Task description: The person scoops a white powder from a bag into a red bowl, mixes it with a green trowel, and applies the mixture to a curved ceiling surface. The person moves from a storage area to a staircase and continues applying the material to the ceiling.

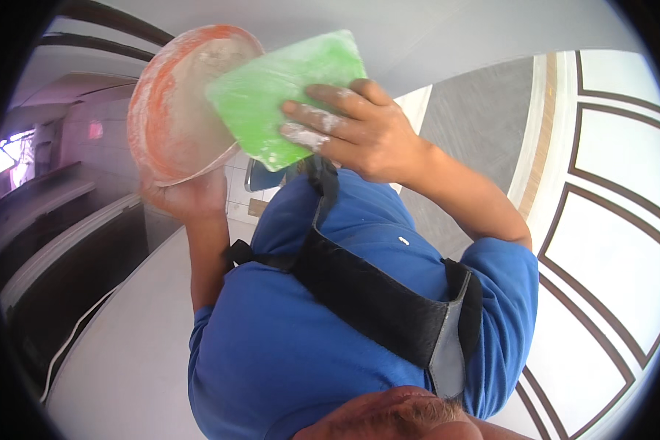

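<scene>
My left hand [187, 194] supports an orange bowl [150, 103] from beneath and at its near rim; most of those fingers are hidden behind it. The bowl is tilted, its inside coated with a whitish, plaster-like material [205, 95]. In my right hand [356, 132] is a flat green scraper [290, 81], a four-sided plate smeared with white. Its left corner reaches over the right part of the bowl. White residue covers several fingers of my right hand, which lie pressed across the plate's face.
A pale wall [425, 29] runs close beyond my hands. White panels with brown trim [623, 154] stand on the right, beside a grey floor area [469, 125]. At left, a white cable [77, 326] hangs by a dark recess [88, 264], with ledges and a bright window [12, 155] behind.
</scene>
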`<state>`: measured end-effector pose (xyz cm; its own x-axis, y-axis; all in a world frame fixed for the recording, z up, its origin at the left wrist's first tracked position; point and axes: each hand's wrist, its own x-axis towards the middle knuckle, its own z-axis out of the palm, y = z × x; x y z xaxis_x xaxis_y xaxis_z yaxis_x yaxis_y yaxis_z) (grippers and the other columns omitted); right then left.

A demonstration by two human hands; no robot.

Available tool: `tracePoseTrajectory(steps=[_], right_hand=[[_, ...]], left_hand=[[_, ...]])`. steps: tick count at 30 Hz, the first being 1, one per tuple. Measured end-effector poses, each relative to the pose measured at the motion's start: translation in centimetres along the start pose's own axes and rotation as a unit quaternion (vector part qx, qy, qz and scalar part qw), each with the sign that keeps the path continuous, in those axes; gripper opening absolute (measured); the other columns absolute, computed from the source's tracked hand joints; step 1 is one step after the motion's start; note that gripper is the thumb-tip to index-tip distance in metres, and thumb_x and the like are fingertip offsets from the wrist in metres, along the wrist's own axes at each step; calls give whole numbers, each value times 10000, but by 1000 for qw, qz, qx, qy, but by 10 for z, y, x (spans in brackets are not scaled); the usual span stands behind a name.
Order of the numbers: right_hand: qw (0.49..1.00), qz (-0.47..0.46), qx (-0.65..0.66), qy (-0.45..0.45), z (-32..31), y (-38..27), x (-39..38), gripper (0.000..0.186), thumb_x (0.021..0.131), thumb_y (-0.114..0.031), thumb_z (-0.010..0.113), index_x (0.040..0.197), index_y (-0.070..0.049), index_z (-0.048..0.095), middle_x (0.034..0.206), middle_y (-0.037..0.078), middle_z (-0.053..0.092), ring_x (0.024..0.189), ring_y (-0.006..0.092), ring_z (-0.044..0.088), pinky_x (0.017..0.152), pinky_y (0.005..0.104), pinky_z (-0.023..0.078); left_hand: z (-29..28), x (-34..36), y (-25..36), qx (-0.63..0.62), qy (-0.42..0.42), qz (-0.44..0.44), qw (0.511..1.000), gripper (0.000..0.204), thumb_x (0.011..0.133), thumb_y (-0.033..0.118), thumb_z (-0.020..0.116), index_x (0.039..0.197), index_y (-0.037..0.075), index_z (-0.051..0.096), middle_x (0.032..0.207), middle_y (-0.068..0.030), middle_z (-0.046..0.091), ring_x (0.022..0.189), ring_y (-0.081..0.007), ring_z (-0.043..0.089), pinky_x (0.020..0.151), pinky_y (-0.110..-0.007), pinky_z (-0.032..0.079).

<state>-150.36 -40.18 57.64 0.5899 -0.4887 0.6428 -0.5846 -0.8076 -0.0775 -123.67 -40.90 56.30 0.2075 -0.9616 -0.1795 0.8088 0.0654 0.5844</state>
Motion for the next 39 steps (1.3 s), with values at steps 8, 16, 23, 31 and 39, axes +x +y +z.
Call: tracePoseTrajectory(steps=[8,16,23,31,39], right_hand=[[994,23,54,-90,-56,0,-14,403,773,-98,685,1170,-136,743,1277,9,703,1143,235,636,865,368,447],[993,27,55,-103,-92,-4,-23,396,761,-105,695,1155,-113,743,1203,14,729,1083,243,646,863,373,452],[949,263,159,69,-79,-25,-16,277,806,18,745,1078,-24,719,941,112,747,774,208,681,640,300,502],[968,126,175,125,-59,-1,19,258,792,-22,743,1049,-44,732,977,93,735,838,233,661,741,336,502],[983,-26,141,-118,-53,8,17,361,740,-123,691,1096,-123,752,1192,34,701,1235,268,550,1064,417,397]], left_hand=[[3,-8,-1,-87,-41,-12,995,617,925,294,478,1478,25,430,1501,-199,456,1396,-384,423,1156,-558,365],[-5,-15,3,-31,-16,7,999,756,814,445,634,1459,83,476,1488,-164,485,1391,-379,440,1156,-608,341],[-16,-25,5,-29,-32,-32,999,754,840,453,618,1474,79,452,1504,-158,468,1402,-360,429,1161,-590,336],[-30,-35,-10,-3,-13,-78,997,691,852,435,603,1438,83,497,1475,-139,510,1365,-329,471,1149,-542,366],[-13,-54,-28,-25,-16,-97,995,678,902,432,532,1459,53,456,1479,-159,494,1360,-342,470,1146,-510,375]])
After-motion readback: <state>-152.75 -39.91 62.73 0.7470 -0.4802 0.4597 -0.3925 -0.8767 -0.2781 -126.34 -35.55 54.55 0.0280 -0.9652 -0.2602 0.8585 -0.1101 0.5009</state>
